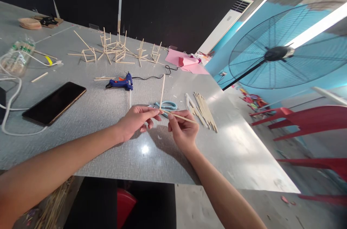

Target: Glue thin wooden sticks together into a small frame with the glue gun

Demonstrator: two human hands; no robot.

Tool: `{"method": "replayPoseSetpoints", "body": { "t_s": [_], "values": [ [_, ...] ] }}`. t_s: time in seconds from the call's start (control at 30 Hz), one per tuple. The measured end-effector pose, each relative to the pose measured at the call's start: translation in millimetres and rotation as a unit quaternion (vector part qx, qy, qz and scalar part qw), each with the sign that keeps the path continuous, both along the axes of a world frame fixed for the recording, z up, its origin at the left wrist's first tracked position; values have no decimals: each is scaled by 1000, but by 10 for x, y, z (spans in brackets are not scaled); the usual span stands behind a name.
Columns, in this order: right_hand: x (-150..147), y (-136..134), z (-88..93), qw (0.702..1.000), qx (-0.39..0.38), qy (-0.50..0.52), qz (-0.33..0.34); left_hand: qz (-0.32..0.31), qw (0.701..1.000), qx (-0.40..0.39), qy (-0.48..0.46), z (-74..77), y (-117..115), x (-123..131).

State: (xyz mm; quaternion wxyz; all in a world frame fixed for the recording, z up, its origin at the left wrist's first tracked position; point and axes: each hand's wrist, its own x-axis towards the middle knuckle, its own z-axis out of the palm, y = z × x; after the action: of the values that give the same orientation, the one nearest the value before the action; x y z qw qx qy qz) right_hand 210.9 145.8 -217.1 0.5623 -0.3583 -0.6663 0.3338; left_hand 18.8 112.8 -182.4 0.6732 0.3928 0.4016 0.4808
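My left hand [137, 120] pinches the foot of an upright wooden stick [162, 90]. My right hand [182, 131] pinches a second wooden stick [184, 118] that lies nearly level and points right. The two sticks meet at my fingertips, above the grey table [108, 156]. Light blue scissors [168, 105] lie just behind my hands. A pile of loose wooden sticks [203, 110] lies to the right of them.
A blue glue gun [121, 83] with a black cord lies behind the hands. Several stick frames [116, 50] stand farther back. A black phone [54, 102] and white cables lie left. Pink paper [187, 62] is at the far edge. Red chairs [306, 119] and a large fan [279, 53] stand right.
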Motion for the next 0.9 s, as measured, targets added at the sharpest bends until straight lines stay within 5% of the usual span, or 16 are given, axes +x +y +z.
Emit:
{"method": "replayPoseSetpoints", "body": {
  "t_s": [0.7,0.9],
  "values": [
    [32,19,-95,994,107,-28,6,30,999,-13,30,26,15,-11],
    [22,16,-92,993,112,-40,1,-60,997,-13,43,39,-62,26]
  ]
}}
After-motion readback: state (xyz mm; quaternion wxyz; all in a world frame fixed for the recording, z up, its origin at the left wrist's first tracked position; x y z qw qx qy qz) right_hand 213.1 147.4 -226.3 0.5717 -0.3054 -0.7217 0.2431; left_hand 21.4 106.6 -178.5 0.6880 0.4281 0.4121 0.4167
